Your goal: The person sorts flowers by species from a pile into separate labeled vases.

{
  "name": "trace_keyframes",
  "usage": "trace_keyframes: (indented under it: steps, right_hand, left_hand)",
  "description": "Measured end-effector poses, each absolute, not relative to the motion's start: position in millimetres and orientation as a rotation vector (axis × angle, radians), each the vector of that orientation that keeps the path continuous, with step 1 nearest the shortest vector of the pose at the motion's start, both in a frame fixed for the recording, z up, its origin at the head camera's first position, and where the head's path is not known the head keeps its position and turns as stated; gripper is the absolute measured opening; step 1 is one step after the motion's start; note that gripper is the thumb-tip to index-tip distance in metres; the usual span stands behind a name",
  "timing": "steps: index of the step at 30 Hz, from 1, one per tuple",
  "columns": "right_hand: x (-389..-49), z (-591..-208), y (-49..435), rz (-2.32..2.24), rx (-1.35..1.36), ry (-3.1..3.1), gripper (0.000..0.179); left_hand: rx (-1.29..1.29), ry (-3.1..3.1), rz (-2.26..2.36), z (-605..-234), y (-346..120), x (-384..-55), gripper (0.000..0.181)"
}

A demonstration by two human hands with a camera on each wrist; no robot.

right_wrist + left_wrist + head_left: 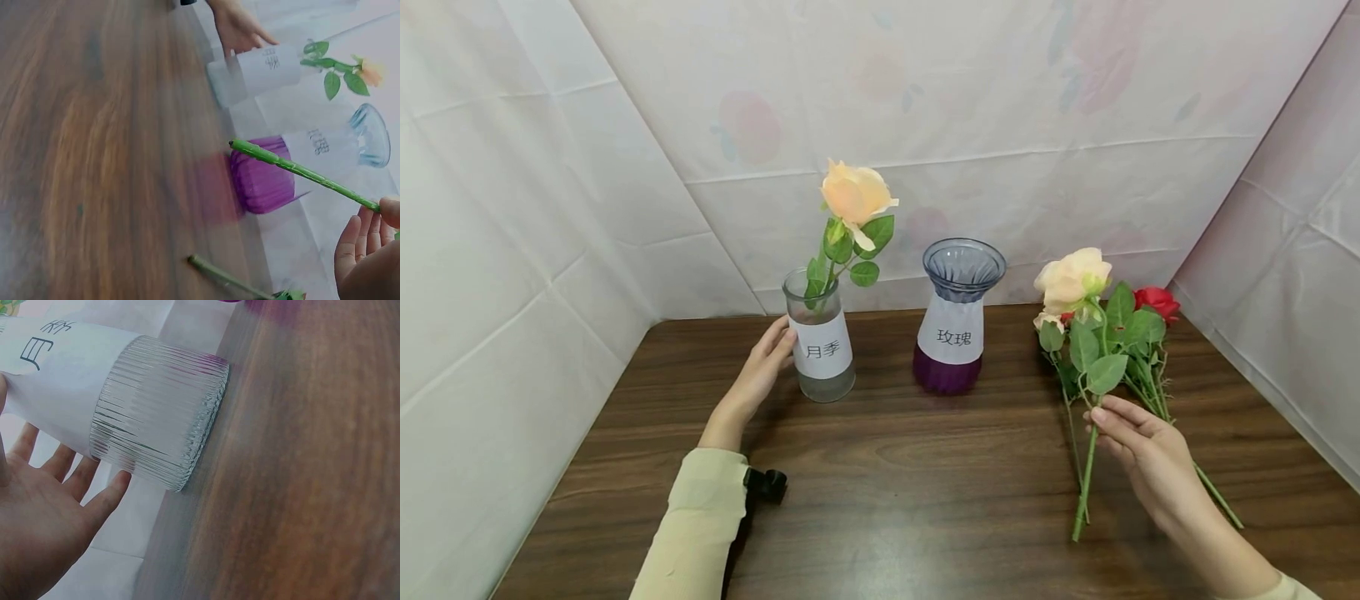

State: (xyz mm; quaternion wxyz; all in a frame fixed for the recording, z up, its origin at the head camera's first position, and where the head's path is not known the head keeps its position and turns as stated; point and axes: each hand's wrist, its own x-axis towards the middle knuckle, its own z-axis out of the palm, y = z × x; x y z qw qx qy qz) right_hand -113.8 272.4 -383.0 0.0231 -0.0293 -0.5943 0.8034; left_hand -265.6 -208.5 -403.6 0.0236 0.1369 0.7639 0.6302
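Here's the left hand (760,367) at the tall clear-glass cylinder vase (826,387), thumb on the front by the white paper label and fingers reaching round behind. It's a light-looking clasp, probably there to steady the glass; how firmly it presses, the pictures don't say. The vase stands upright on the dark brown wood-grain table (880,500), and out of its mouth leans one peach artificial rose with green leaves (853,193), its stem resting near the rim, its big head tipped right, a fair reason to brace the glass.

Over to the right hand (1138,450): thumb and fingers are pinched together on the green stem of a second, pale-peach artificial rose (1072,283). The grip sits just below the leaves, leaving the lower stem bare and sticking out, which seems handy for guiding that end. The bloom overlaps the loose flowers behind it, so whether it is quite free of them is hard to tell. Among those, a red artificial rose (1157,303) lies at the right.

And between the hands, the flared blue-and-purple glass vase (947,377) stands upright, untouched, its own label (953,333) turned forward like its neighbour's, presumably for easy reading.
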Motion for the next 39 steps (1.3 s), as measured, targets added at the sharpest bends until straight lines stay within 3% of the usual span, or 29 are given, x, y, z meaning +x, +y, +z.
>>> trace_keyframes:
  steps: [9, 39]
  right_hand:
    - [-114, -371, 259, 2.513, 0.078, -1.647, 0.022]
    - [-158, -331, 177, 2.564, 0.044, -1.078, 0.010]
  left_hand:
    - [0.414, 2.363, 1.955, -403, -208, -265, 0.059]
    - [0.408, 2.366, 1.958, -402, -207, -265, 0.059]
